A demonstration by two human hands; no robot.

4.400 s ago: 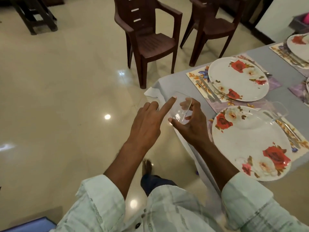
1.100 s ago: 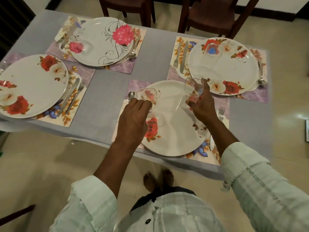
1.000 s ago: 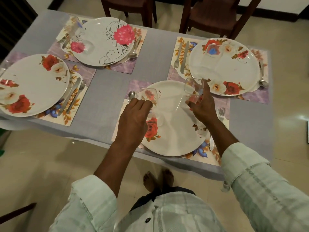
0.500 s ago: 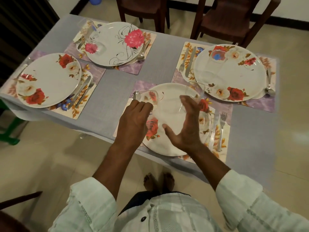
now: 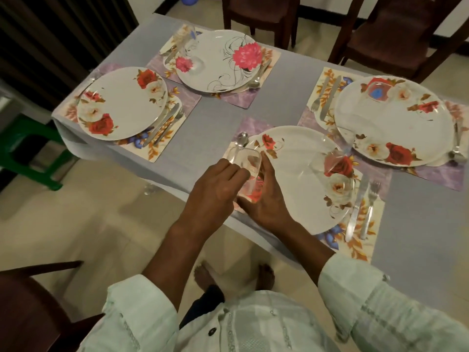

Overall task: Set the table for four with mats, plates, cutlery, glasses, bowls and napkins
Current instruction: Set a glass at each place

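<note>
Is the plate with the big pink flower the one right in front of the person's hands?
No, the pink-flower plate lies at the far side of the table, while the hands hold a glass over a red-rose plate.

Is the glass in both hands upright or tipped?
Tipped: the glass leans, its rim angled up-left, held by left hand and right hand.

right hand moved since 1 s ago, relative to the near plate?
Yes. The right hand left the glass at the near plate's right edge and crossed to the plate's left edge, where it now holds the clear container with the left hand.
</note>
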